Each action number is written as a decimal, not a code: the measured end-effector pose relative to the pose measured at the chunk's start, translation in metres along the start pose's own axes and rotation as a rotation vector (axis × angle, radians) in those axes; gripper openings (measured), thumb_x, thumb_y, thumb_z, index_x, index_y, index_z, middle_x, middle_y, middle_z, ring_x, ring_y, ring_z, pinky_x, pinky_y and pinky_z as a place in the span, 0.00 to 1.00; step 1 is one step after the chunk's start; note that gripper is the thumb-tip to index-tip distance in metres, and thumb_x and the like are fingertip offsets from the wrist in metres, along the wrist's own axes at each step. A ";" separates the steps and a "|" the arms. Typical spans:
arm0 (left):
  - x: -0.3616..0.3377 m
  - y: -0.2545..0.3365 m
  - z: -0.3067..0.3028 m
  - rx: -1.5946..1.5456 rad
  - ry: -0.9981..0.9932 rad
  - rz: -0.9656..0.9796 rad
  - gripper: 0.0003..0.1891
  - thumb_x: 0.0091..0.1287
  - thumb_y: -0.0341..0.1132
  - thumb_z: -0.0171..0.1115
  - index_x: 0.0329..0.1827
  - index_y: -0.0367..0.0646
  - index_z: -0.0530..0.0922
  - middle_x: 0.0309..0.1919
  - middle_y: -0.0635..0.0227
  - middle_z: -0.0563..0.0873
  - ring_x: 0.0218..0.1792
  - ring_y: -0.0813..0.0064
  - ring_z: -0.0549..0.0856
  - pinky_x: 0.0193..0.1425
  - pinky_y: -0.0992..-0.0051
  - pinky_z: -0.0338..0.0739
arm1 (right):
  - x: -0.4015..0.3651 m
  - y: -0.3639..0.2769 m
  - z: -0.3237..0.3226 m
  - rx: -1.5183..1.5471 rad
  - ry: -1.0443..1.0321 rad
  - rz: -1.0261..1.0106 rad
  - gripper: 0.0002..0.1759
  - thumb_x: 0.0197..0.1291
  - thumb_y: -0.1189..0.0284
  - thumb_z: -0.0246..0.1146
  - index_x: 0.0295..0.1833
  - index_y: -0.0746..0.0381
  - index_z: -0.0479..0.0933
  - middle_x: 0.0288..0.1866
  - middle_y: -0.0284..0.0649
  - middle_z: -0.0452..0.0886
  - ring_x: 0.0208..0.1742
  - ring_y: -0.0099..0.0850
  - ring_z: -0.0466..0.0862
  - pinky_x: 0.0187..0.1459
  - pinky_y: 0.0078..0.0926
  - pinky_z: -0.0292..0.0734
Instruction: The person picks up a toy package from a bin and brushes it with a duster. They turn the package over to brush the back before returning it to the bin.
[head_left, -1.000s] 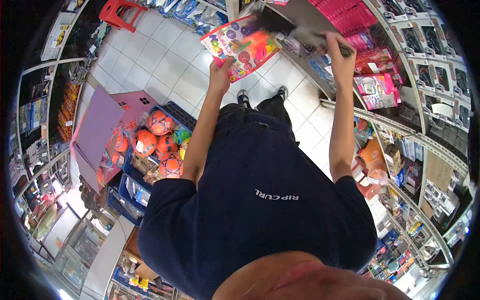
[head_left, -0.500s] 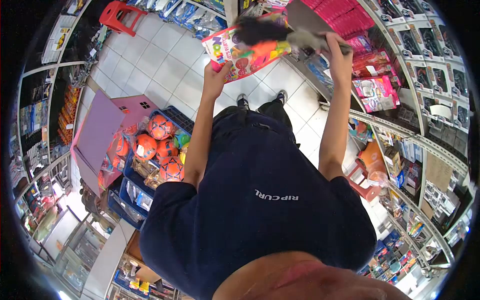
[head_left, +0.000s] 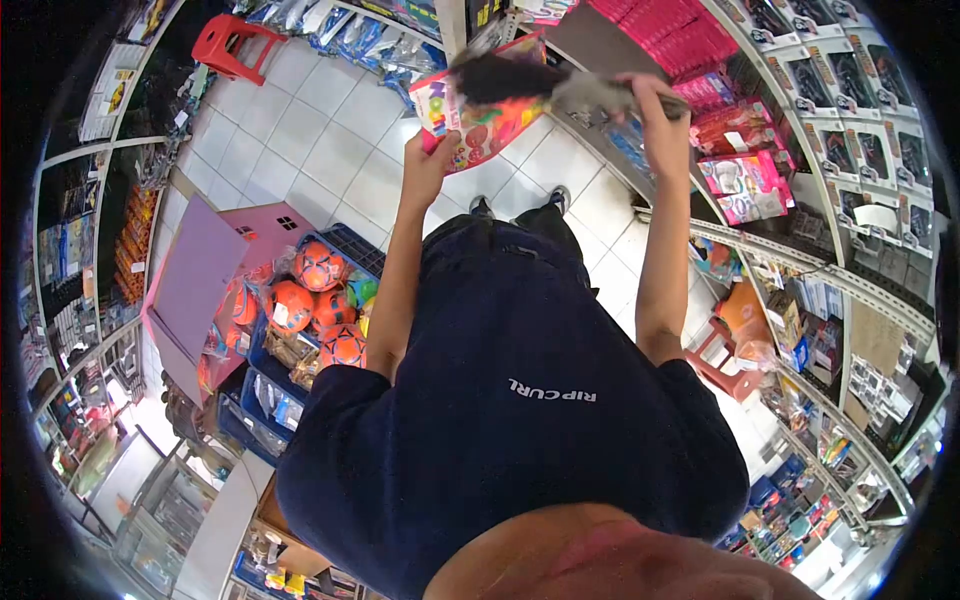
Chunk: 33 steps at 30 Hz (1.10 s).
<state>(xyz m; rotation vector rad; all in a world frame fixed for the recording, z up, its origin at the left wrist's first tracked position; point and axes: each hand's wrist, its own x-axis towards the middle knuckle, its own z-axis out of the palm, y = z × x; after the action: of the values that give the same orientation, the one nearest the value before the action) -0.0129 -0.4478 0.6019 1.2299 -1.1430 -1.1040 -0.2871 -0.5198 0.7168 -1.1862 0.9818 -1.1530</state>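
Observation:
My left hand [head_left: 430,165] grips the near left corner of a colourful flat toy package [head_left: 482,145], thumb on its printed front, holding it up over the floor. In my right hand [head_left: 658,120] is a duster, its fingers wrapped round the handle end. The duster [head_left: 510,80] has a fluffy black head and a grey part nearer my hand. Its head lies across the upper part of the package and hides some of the print. Motion smears the duster a little.
Shelves of pink packages [head_left: 745,185] stand at the right, with boxed goods beyond. Left of me are orange balls [head_left: 320,265] in blue crates and a purple toy house [head_left: 200,250]. A red stool [head_left: 235,48] stands on the white tiled floor [head_left: 335,140].
The duster's head has moved left and slightly down across the package. The package has tilted and its far end has drawn in a little to the left.

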 end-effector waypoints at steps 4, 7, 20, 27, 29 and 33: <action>-0.002 0.009 0.005 -0.208 0.091 -0.162 0.09 0.64 0.30 0.56 0.41 0.33 0.76 0.31 0.72 0.81 0.30 0.85 0.78 0.34 0.81 0.73 | 0.008 0.020 -0.021 -0.406 0.408 -0.181 0.13 0.61 0.70 0.56 0.38 0.70 0.78 0.28 0.39 0.78 0.25 0.22 0.76 0.27 0.16 0.70; -0.005 0.004 -0.001 -0.235 0.079 -0.180 0.09 0.64 0.31 0.55 0.41 0.33 0.76 0.31 0.72 0.81 0.30 0.85 0.78 0.34 0.81 0.72 | -0.015 0.018 -0.017 0.083 0.093 0.069 0.14 0.61 0.69 0.55 0.39 0.71 0.76 0.28 0.40 0.79 0.23 0.22 0.75 0.26 0.16 0.70; 0.004 0.006 -0.020 -0.125 0.361 -0.012 0.09 0.64 0.29 0.54 0.46 0.35 0.71 0.39 0.67 0.79 0.37 0.80 0.78 0.41 0.79 0.73 | -0.032 0.032 -0.008 -0.096 0.459 -0.110 0.14 0.62 0.68 0.55 0.40 0.71 0.76 0.30 0.39 0.78 0.28 0.23 0.76 0.34 0.19 0.71; 0.012 0.040 -0.029 -0.627 0.506 0.061 0.14 0.64 0.26 0.53 0.53 0.35 0.67 0.43 0.64 0.78 0.40 0.74 0.80 0.44 0.71 0.77 | -0.045 0.013 -0.013 -0.124 0.400 -0.194 0.15 0.63 0.68 0.53 0.45 0.70 0.74 0.31 0.41 0.78 0.30 0.25 0.77 0.34 0.21 0.72; 0.014 0.038 -0.032 -0.728 0.443 0.047 0.17 0.64 0.25 0.52 0.56 0.37 0.64 0.47 0.62 0.76 0.45 0.71 0.79 0.48 0.67 0.76 | -0.045 0.011 -0.010 -0.048 0.553 -0.282 0.17 0.64 0.67 0.52 0.49 0.70 0.72 0.34 0.42 0.78 0.31 0.26 0.77 0.35 0.21 0.73; 0.020 0.029 -0.025 -0.917 0.197 -0.057 0.22 0.63 0.25 0.53 0.60 0.39 0.61 0.51 0.61 0.73 0.51 0.67 0.77 0.54 0.64 0.74 | -0.046 0.012 0.012 -0.084 0.507 -0.262 0.19 0.65 0.66 0.50 0.52 0.70 0.71 0.36 0.42 0.77 0.32 0.25 0.76 0.35 0.21 0.72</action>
<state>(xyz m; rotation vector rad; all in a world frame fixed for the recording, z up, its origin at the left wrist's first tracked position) 0.0145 -0.4634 0.6311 0.6163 -0.3470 -1.2970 -0.2815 -0.4722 0.7053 -1.1346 1.2876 -1.6874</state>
